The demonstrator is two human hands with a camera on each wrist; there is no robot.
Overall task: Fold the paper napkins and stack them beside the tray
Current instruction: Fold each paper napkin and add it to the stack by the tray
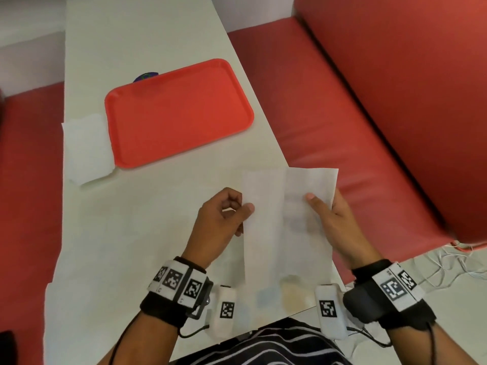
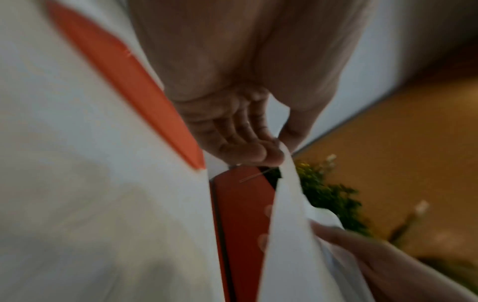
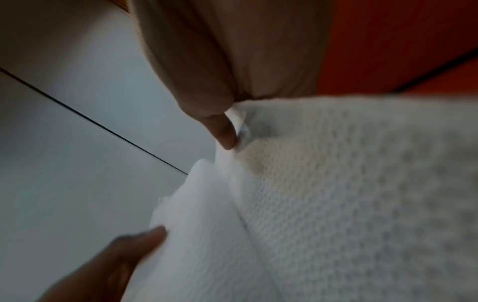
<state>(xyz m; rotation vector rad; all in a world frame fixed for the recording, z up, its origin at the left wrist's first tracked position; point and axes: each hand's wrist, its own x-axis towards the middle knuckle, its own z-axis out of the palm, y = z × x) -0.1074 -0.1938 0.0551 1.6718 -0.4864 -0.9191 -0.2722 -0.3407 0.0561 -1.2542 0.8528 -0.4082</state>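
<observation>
A white paper napkin hangs unfolded above the near part of the white table, with vertical creases in it. My left hand pinches its left edge between thumb and curled fingers. On the napkin's right edge my right hand holds on, thumb on top and fingers behind. The right wrist view shows the napkin's dotted texture close up, pinched by my thumb. A red tray lies empty further back. To its left sits a stack of folded napkins.
Red bench seats flank the table on both sides. A small purple object peeks out behind the tray. White cables lie on the floor at the right. The left table edge runs close to the folded stack.
</observation>
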